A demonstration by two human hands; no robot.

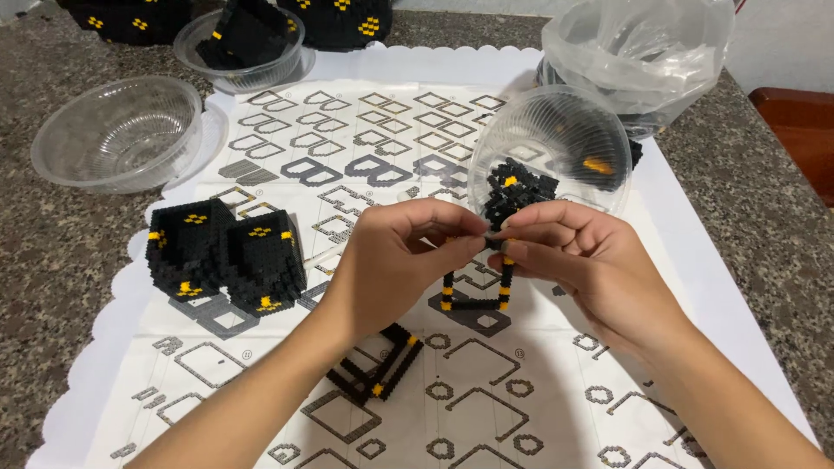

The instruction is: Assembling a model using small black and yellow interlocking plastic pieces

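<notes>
Fingers of left hand [395, 260], right hand [578, 260] pinching bead frame [476, 282]; tilted bowl [549, 148] just behind.

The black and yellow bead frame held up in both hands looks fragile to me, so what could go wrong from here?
1. The bead frame hangs pinched only at its top by the left hand and right hand; it might flex and snap.
2. The tilted clear bowl of bead pieces sits just behind the fingers; a nudge could spill it.
3. The flat frame piece lies under the left forearm and could be swept aside.
</notes>
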